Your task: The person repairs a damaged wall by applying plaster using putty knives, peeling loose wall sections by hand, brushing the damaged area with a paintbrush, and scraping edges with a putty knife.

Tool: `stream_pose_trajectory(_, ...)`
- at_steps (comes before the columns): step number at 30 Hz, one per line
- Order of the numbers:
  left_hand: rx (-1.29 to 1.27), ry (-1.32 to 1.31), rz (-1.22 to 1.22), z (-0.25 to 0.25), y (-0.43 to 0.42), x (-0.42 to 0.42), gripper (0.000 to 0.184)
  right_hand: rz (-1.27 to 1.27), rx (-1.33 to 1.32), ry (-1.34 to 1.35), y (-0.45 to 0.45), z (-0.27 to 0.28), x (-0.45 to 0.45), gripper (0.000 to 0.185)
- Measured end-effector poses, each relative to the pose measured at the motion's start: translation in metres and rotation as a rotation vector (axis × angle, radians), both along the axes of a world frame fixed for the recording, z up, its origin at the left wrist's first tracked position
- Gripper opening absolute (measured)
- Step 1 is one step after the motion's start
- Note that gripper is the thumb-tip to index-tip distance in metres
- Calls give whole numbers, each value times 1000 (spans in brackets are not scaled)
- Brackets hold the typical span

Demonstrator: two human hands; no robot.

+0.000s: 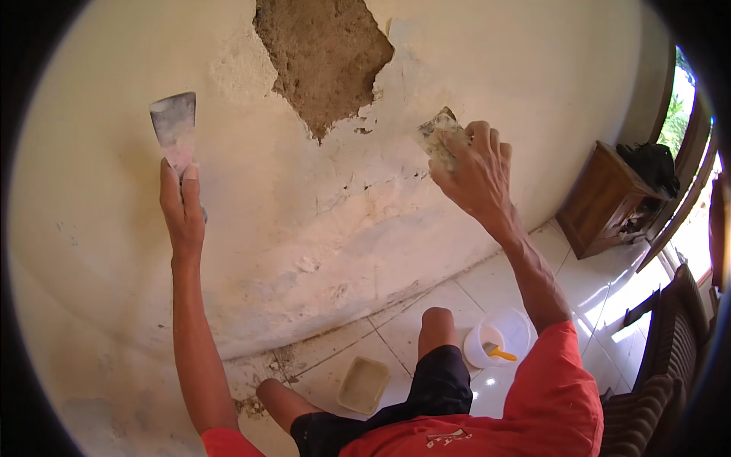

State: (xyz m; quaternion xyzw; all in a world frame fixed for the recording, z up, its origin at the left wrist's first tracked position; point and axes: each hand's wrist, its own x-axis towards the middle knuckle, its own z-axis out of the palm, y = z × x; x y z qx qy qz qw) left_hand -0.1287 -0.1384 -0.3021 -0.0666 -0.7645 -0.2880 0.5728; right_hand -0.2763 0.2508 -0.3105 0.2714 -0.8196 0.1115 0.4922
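Note:
My left hand [183, 206] grips a putty knife [174, 126] by its handle, with the broad, smeared metal blade pointing up. My right hand [480, 171] is closed around a flat, plaster-stained scraper [442, 137] close to the wall. Its handle end is hidden by my fingers, and I cannot tell whether its edge touches the surface. Between and above the hands, the pale wall [259, 198] has a large patch of bare brown render [324, 61] with a ragged paint edge. Cracks and rough, peeling spots run below that patch.
On the tiled floor stand a shallow rectangular tray [364, 386] and a white bucket [520, 327] with a yellow-handled tool [500, 352] inside. A wooden cabinet [605, 202] with a dark bag [651, 166] is at right, near a slatted wooden chair [670, 335]. Debris lies along the wall's foot.

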Motion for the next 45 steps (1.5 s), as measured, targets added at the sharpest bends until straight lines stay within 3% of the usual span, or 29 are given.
stream_pose_trajectory(2, -1, -91, 14, -2, -9, 0, 47, 17, 15, -10, 5, 11, 0, 47)
stream_pose_trajectory(6, -25, -69, 32, -5, -10, 1, 47, 92, -125, -51, 0, 74, -6, 43)
stream_pose_trajectory(11, -7, -88, 6, -4, -10, 1, 47, 110, -163, 202, -21, 126, -19, 43)
stream_pose_trajectory(12, -8, -92, 7, -4, -7, 1, 47, 110, -164, 199, -26, 126, -20, 43)
stream_pose_trajectory(14, 44, -37, -18, -2, -3, 0, 29, 21, -94, 176, -35, 123, -24, 43)
stream_pose_trajectory(17, -3, 13, -7, 1, 0, -1, 26, 6, -45, 146, -36, 104, -18, 43)
stream_pose_trajectory(24, -11, 3, -5, 1, -3, 0, 25, 42, 5, 98, -8, 87, -4, 41)
stream_pose_trajectory(30, 30, -13, -28, 1, 0, 2, 25, 84, -151, -69, -7, 102, -17, 48)
stream_pose_trajectory(31, 18, -67, -5, -1, -5, 2, 36, 85, -152, -73, -8, 97, -15, 48)
stream_pose_trajectory(32, 7, -118, 18, -2, -9, 3, 47, 93, -150, -5, -9, 90, -12, 49)
stream_pose_trajectory(37, 38, -213, 3, -4, -18, 3, 49, 256, -128, 253, -1, 54, -47, 49)
stream_pose_trajectory(39, 4, -201, 23, -1, -18, 3, 50, 336, -32, 332, 7, 59, -63, 51)
stream_pose_trajectory(41, -64, -55, 33, 1, -9, 0, 29, 373, 45, 385, 12, 77, -78, 50)
stream_pose_trajectory(45, -67, -4, 59, 3, 4, 1, 34, 446, 222, 437, 7, 115, -82, 53)
